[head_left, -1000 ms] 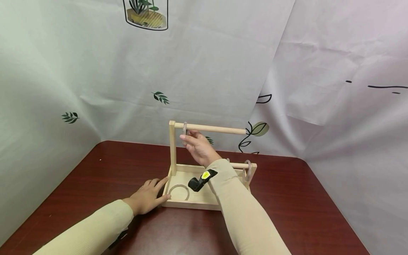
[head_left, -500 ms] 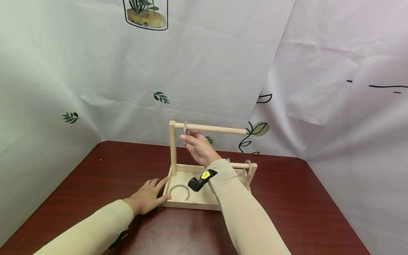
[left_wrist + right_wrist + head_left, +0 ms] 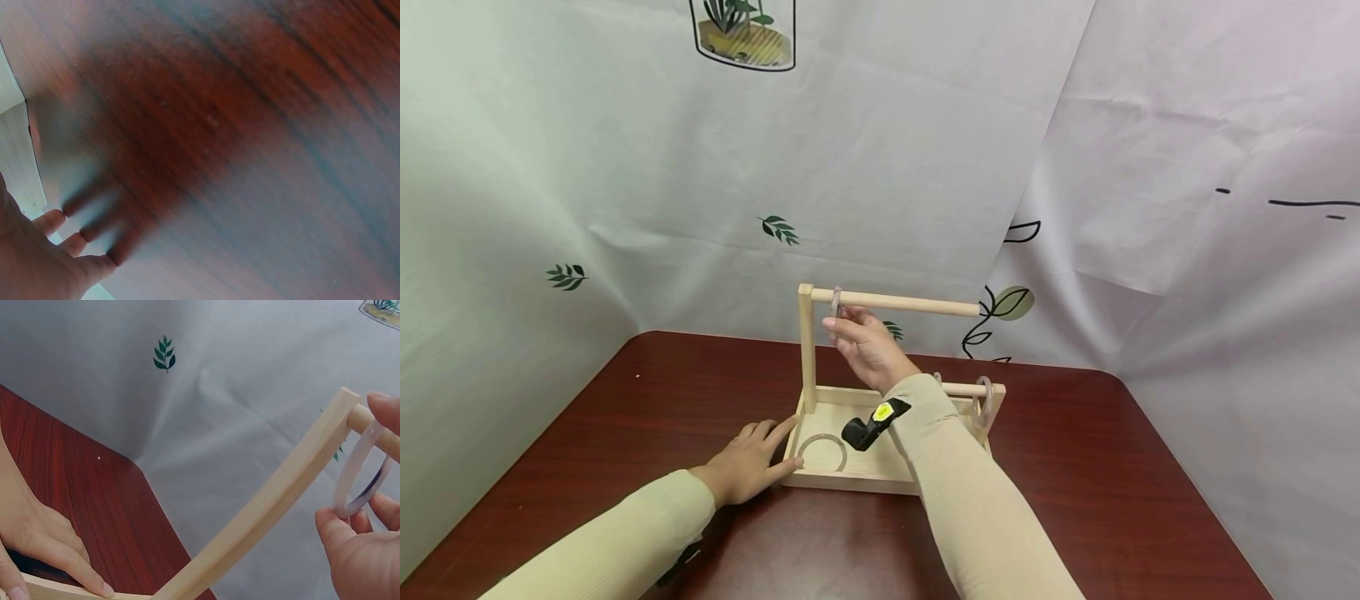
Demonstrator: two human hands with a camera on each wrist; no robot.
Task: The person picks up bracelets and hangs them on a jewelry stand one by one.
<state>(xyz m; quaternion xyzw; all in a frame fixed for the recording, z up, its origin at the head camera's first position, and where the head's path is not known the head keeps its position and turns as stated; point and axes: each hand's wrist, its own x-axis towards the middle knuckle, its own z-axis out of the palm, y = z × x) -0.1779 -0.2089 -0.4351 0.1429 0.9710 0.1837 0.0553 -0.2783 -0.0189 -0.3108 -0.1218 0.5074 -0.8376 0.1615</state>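
Observation:
My right hand (image 3: 872, 350) pinches a pale translucent bangle (image 3: 836, 298) between thumb and fingers. The bangle hangs around the upper rod (image 3: 917, 302) of a light wooden stand, close to its tall left post (image 3: 807, 358). In the right wrist view the thumb lies above the bangle (image 3: 352, 470) and a fingertip touches its lower rim. My left hand (image 3: 743, 464) rests at the left end of the stand's tray (image 3: 850, 482), fingers spread, thumb at the front corner. Inside the tray another bangle (image 3: 823, 437) lies flat.
Behind my right forearm a lower rod (image 3: 961, 389) joins a short right post (image 3: 997, 408). One bangle (image 3: 986, 400) hangs there, and part of another ring (image 3: 937, 377) shows beside the sleeve. The stand is on a dark red wooden table (image 3: 1075, 467) before a printed cloth (image 3: 887, 167).

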